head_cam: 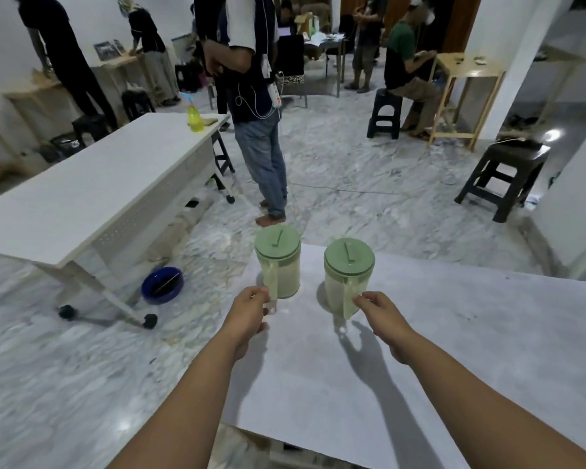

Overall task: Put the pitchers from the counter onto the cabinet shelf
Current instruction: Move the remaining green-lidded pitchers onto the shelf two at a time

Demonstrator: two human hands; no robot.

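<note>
Two translucent pale-green pitchers with opaque green lids stood upright, side by side, near the far edge of the grey tabletop (420, 350). The left hand (247, 316) pinched the left pitcher (279, 265) by its handle; the right hand (383, 311) pinched the right pitcher (347, 275) likewise.

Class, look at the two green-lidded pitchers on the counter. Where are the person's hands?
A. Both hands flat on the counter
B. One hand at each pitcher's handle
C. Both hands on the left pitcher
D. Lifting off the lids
B: the left hand pinches the left pitcher handle, and the right hand is at the right pitcher handle.
</note>
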